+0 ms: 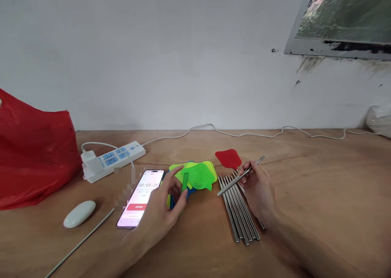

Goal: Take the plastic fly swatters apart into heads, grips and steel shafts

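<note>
Pinched in the fingers of my left hand is a short green plastic strip. Just beyond it lies a pile of mesh fly swatter heads, with a bright green one on top and yellow-green and blue ones partly hidden below. My right hand is closed around a thin metal rod, held slanting up to the right. Beneath that rod, several more metal rods lie side by side on the table. A red swatter head rests behind them.
Left of the pile lies a phone showing a timer. Farther left are a white power strip, a white mouse-shaped object and a red plastic bag. A white cable runs along the wall at the wooden table's back.
</note>
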`<state>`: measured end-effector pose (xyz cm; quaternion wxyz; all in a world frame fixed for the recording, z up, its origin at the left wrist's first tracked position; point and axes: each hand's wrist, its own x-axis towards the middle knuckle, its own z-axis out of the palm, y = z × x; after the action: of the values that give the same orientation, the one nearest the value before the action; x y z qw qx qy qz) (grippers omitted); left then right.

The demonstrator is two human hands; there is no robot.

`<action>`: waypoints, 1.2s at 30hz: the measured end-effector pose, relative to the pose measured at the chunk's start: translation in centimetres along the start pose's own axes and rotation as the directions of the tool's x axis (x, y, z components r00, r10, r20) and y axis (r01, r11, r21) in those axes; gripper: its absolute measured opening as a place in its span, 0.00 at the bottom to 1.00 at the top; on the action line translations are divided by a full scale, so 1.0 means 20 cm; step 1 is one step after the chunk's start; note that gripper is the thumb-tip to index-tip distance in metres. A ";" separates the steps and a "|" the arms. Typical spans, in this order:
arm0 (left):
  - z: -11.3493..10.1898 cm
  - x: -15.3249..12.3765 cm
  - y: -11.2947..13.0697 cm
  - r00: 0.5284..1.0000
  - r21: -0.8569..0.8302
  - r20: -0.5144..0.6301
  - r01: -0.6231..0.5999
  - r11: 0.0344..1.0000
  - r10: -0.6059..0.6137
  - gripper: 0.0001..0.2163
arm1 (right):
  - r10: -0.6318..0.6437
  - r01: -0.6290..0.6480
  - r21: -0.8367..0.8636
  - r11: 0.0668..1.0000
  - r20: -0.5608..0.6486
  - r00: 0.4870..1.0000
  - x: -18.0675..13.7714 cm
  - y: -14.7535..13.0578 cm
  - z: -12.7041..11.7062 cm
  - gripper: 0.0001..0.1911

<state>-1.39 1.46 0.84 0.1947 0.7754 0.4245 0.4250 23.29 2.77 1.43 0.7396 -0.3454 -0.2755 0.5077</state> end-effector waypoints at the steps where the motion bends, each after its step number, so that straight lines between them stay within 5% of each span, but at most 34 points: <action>1: -0.01 0.01 -0.01 1.000 0.024 -0.016 0.012 1.000 -0.012 0.15 | 0.002 -0.002 -0.005 1.000 0.000 1.000 0.00 0.00 0.00 0.14; 8: -0.03 0.03 -0.10 0.997 0.382 -0.030 0.075 0.921 -0.069 0.14 | 0.024 -0.023 -0.048 0.999 0.019 1.000 -0.01 0.02 0.00 0.16; 15: -0.03 0.04 -0.13 0.982 0.526 0.011 0.156 0.836 -0.190 0.11 | 0.029 -0.026 -0.082 0.996 0.040 0.999 -0.02 0.03 -0.01 0.16; 28: -0.02 0.04 -0.12 0.985 0.629 -0.029 0.151 0.763 -0.171 0.12 | 0.066 -0.059 -0.123 0.991 0.053 0.996 -0.04 0.03 0.01 0.19; 33: -0.02 0.02 -0.09 0.998 0.553 0.040 0.023 0.833 -0.054 0.11 | 0.183 -0.140 -0.291 0.947 0.126 0.975 -0.04 0.04 0.00 0.20; 36: -0.01 0.01 -0.06 0.996 0.515 0.078 -0.011 0.857 -0.033 0.11 | 0.309 -0.220 -0.335 0.916 0.242 0.920 -0.05 0.05 -0.01 0.20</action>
<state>-2.18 2.29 0.26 0.0003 0.8139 0.5186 0.2620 22.49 2.02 0.55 0.5534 -0.4104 -0.4053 0.6009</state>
